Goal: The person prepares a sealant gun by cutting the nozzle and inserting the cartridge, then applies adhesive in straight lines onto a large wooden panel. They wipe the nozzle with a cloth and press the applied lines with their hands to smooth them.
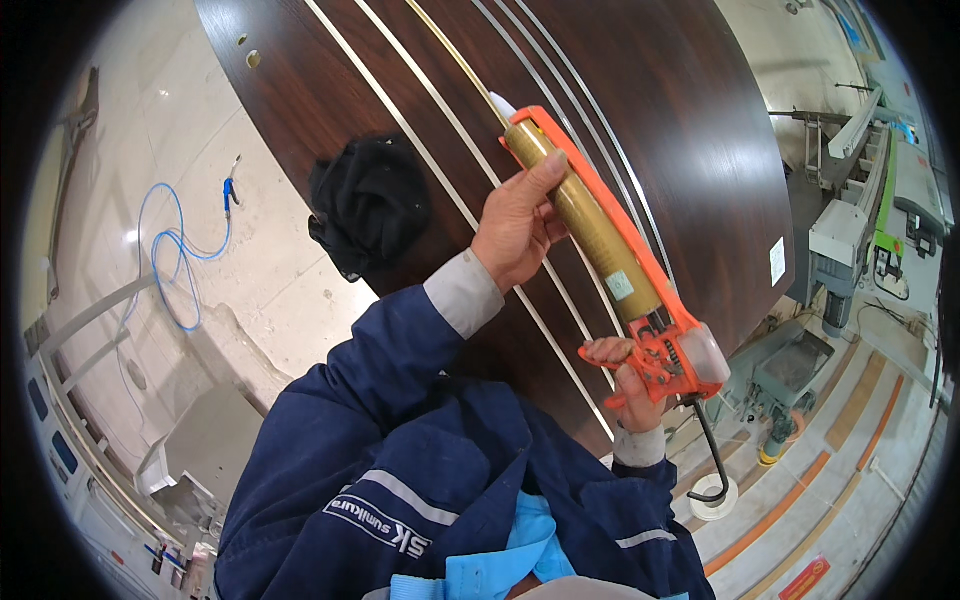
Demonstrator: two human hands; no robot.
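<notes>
Caulking gun [637,240], one; gold cartridge [598,232], one; hands [515,225] gripping, two.

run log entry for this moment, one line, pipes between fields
left hand: gripping gold cartridge | right hand: on handle of orange caulking gun | black cloth: at left edge of dark wood-grain panel

Orange caulking gun [633,240] (gold cartridge [588,220]).

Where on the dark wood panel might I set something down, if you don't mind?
The panel looks bare up and left of the white label, and between its holes and the black cloth. Its middle is crowded: pale strips, caulking gun, left hand, right hand.
</notes>
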